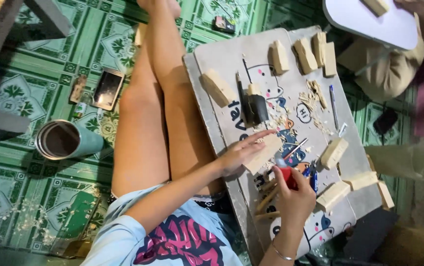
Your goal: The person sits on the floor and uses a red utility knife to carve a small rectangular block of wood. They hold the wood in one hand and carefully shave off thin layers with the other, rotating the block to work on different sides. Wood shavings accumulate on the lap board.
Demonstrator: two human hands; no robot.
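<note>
L hand fingers flat, released, pressing wood block to bench; R hand fingers clenched on red-handled tool, tip just beside block.

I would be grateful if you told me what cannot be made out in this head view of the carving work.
- Red-handled tool: the right hand hides its grip; its tip is too small to judge.
- Wood piece: partly covered by the left hand.
- Second person: cut off by the top and right edges.
- Cup: dark inside, contents unreadable.
</note>
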